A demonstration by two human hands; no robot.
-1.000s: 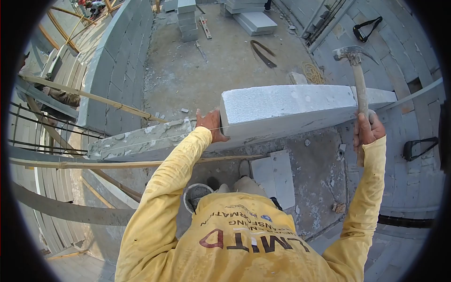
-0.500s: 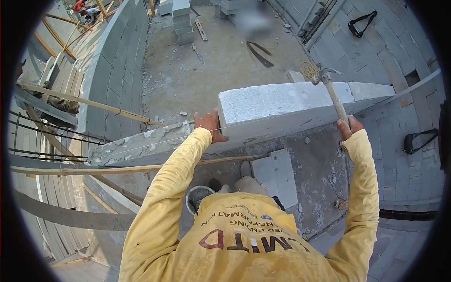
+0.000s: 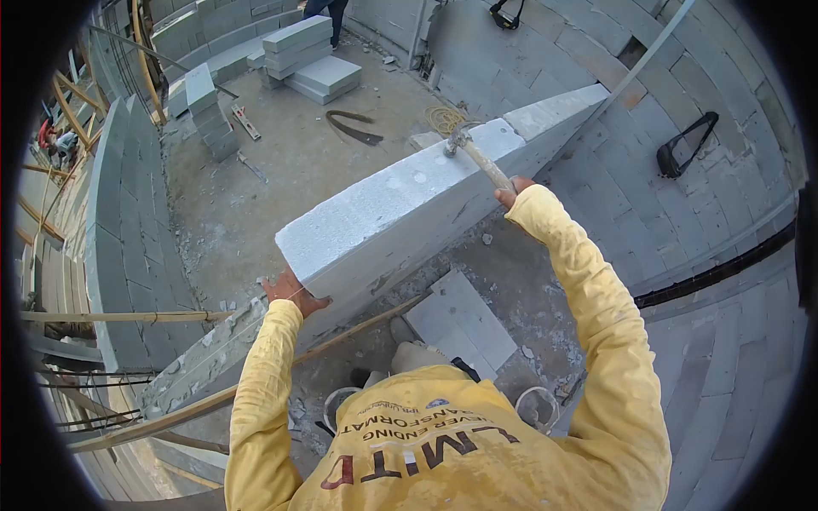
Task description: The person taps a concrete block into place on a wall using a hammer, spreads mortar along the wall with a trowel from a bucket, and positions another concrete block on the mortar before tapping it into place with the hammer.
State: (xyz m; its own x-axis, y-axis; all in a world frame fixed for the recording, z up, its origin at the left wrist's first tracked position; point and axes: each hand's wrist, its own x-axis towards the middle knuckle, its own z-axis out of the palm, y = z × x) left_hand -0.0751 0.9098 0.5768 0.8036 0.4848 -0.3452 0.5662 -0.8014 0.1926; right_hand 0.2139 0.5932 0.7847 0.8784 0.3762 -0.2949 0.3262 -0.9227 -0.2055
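A long pale block [image 3: 383, 200] lies on top of a low wall, running diagonally across the middle of the view. Against its near left end, my left hand [image 3: 294, 294] is spread with thumb and fingers apart, touching the end face. My right hand [image 3: 516, 192] is wrapped round the wooden handle of a hammer [image 3: 486, 162]. The hammer's head is at the top face of the block, towards its right end. Rough mortar [image 3: 209, 353] covers the wall top to the left of my left hand, and a thin string runs over it.
Stacked blocks [image 3: 298, 47] and a spirit level [image 3: 246, 123] are on the floor beyond the wall. A person's legs [image 3: 334, 15] show at the top. Two buckets, one at the right [image 3: 537, 409], and flat slabs [image 3: 460, 324] are near my feet. A wooden pole [image 3: 128, 316] crosses at left.
The view has turned to the right, so the wall now runs diagonally. My right hand has brought the hammer down from its raised position to the block. My left hand stays at the block's end.
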